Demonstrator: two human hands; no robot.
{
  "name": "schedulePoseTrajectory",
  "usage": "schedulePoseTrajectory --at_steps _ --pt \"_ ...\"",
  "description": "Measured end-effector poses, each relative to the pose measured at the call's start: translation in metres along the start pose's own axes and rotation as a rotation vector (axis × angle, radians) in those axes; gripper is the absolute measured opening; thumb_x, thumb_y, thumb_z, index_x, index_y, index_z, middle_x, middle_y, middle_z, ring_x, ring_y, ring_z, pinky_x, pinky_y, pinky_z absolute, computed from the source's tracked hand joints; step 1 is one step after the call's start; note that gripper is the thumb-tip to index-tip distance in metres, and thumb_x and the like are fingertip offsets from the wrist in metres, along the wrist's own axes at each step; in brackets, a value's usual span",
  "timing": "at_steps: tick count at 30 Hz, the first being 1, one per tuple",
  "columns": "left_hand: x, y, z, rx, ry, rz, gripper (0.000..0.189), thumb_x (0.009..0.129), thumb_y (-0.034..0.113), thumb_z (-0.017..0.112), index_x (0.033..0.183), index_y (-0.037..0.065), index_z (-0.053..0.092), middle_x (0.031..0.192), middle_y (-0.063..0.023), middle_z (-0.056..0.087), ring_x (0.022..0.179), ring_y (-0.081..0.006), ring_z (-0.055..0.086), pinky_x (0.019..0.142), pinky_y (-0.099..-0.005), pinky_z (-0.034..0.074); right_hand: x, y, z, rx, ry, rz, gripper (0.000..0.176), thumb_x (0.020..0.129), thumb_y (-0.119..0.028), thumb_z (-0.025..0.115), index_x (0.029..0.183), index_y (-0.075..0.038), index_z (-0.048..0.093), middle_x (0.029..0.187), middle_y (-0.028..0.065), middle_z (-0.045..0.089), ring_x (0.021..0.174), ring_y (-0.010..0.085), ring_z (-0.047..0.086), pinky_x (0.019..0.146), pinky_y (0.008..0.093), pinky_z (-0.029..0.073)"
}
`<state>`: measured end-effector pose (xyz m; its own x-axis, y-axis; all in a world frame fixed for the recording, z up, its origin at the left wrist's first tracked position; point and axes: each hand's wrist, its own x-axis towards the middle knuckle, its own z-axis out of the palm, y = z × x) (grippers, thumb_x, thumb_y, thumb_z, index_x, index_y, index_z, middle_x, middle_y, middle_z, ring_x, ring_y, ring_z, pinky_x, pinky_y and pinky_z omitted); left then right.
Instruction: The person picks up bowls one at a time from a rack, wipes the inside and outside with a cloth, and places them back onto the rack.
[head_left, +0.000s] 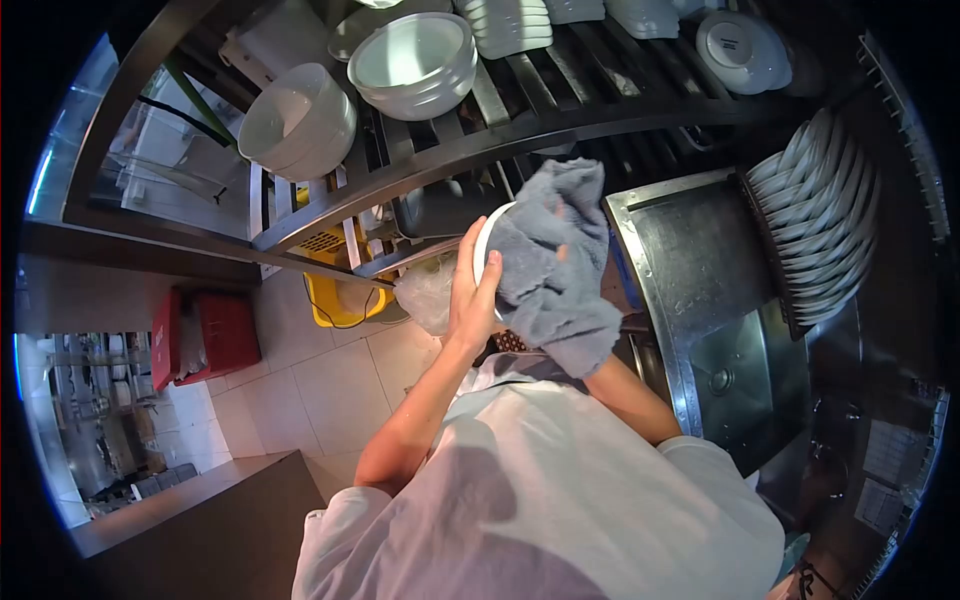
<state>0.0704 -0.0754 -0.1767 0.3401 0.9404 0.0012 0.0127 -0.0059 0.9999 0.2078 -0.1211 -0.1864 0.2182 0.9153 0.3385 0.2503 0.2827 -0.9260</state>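
My left hand (474,295) is closed on the rim of a white dish (490,236), its thumb lying along the near edge. A grey towel (545,285) drapes over most of the dish, so whether it is a bowl or a plate is hidden. My right hand (563,252) is wrapped in the towel and presses it against the dish. Only small patches of its fingers show between the folds, and its forearm comes out below the cloth.
A metal slatted shelf (430,165) ahead holds stacked white bowls (415,70) and square dishes (508,25). To the right are a steel sink (735,370) and a row of upright white plates (815,220). A yellow basket (340,305) and red bin (222,335) stand at left.
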Motion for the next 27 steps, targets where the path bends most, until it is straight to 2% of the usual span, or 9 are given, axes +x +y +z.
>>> schedulePoseTrajectory --at_steps 3,5,9,11,14,19,21,24,27 --pt "0.008 -0.004 -0.007 -0.21 0.022 -0.008 0.05 0.099 0.031 0.048 0.141 0.004 0.04 0.141 -0.0133 0.044 0.13 -0.0223 0.04 0.11 -0.0339 0.028 -0.014 0.005 0.006 0.015 -0.136 0.026 0.06 0.085 -0.018 0.066 0.137 -0.005 0.038 0.131 0.0109 0.049 0.122 0.0216 0.047 0.106 0.0327 0.038" --pt "0.012 0.011 -0.018 -0.066 -0.002 0.083 0.049 0.099 0.032 0.048 0.138 0.003 0.044 0.138 -0.0124 0.047 0.127 -0.0212 0.043 0.109 -0.033 0.029 -0.026 0.001 0.002 0.047 -0.252 0.083 0.06 0.086 -0.018 0.066 0.137 -0.005 0.039 0.13 0.0106 0.049 0.122 0.0212 0.048 0.105 0.0322 0.038" --pt "0.006 -0.01 -0.03 -0.187 0.007 -0.012 0.049 0.098 0.031 0.049 0.138 0.003 0.044 0.139 -0.012 0.047 0.129 -0.022 0.042 0.111 -0.0342 0.026 -0.021 0.001 -0.028 0.202 -0.481 0.267 0.059 0.086 -0.018 0.065 0.138 -0.005 0.039 0.129 0.01 0.05 0.121 0.0204 0.048 0.104 0.0312 0.039" --pt "-0.004 -0.008 -0.016 0.004 0.096 -0.004 0.049 0.098 0.03 0.049 0.139 0.002 0.043 0.14 -0.012 0.047 0.131 -0.0223 0.04 0.112 -0.034 0.024 -0.026 0.022 -0.024 0.516 -0.433 0.437 0.059 0.086 -0.018 0.065 0.138 -0.004 0.04 0.129 0.0097 0.051 0.12 0.02 0.049 0.103 0.0307 0.039" --pt "0.012 -0.013 -0.022 -0.093 0.05 0.024 0.045 0.099 0.026 0.047 0.138 0.002 0.044 0.138 -0.012 0.048 0.13 -0.0216 0.041 0.11 -0.0325 0.027 -0.043 0.036 -0.004 0.92 -0.306 0.641 0.058 0.086 -0.017 0.064 0.138 -0.004 0.04 0.128 0.0092 0.052 0.119 0.0195 0.049 0.103 0.03 0.039" --pt "0.006 -0.011 -0.041 -0.158 0.059 -0.052 0.047 0.099 0.029 0.047 0.137 0.001 0.045 0.136 -0.012 0.049 0.127 -0.0212 0.043 0.109 -0.0332 0.03 -0.024 -0.011 -0.035 0.3 -0.733 0.496 0.057 0.087 -0.017 0.064 0.138 -0.004 0.041 0.127 0.0084 0.053 0.118 0.0185 0.05 0.101 0.0287 0.04" --pt "-0.001 -0.023 -0.034 -0.134 0.118 -0.061 0.046 0.099 0.026 0.046 0.136 0.0 0.044 0.133 -0.0125 0.051 0.123 -0.0205 0.047 0.105 -0.0334 0.035 -0.007 -0.019 -0.049 0.313 -0.692 0.606 0.057 0.087 -0.017 0.063 0.138 -0.004 0.041 0.126 0.0081 0.054 0.118 0.0181 0.051 0.101 0.0282 0.04" --pt "-0.002 -0.026 -0.024 -0.319 0.17 -0.12 0.047 0.096 0.024 0.049 0.135 0.0 0.044 0.131 -0.0126 0.052 0.121 -0.0212 0.049 0.103 -0.0343 0.038 0.019 -0.008 -0.048 0.95 -0.254 0.857 0.057 0.087 -0.017 0.063 0.138 -0.004 0.041 0.126 0.0077 0.054 0.117 0.0175 0.051 0.1 0.0275 0.041" --pt "-0.002 -0.006 -0.028 -0.411 0.169 -0.189 0.048 0.096 0.019 0.046 0.139 -0.002 0.04 0.132 -0.0154 0.052 0.121 -0.0224 0.05 0.103 -0.0343 0.038 0.022 0.024 -0.042 1.638 -0.181 0.803 0.05 0.088 -0.008 0.06 0.135 -0.003 0.045 0.126 0.0075 0.055 0.119 0.0207 0.051 0.103 0.0299 0.039"
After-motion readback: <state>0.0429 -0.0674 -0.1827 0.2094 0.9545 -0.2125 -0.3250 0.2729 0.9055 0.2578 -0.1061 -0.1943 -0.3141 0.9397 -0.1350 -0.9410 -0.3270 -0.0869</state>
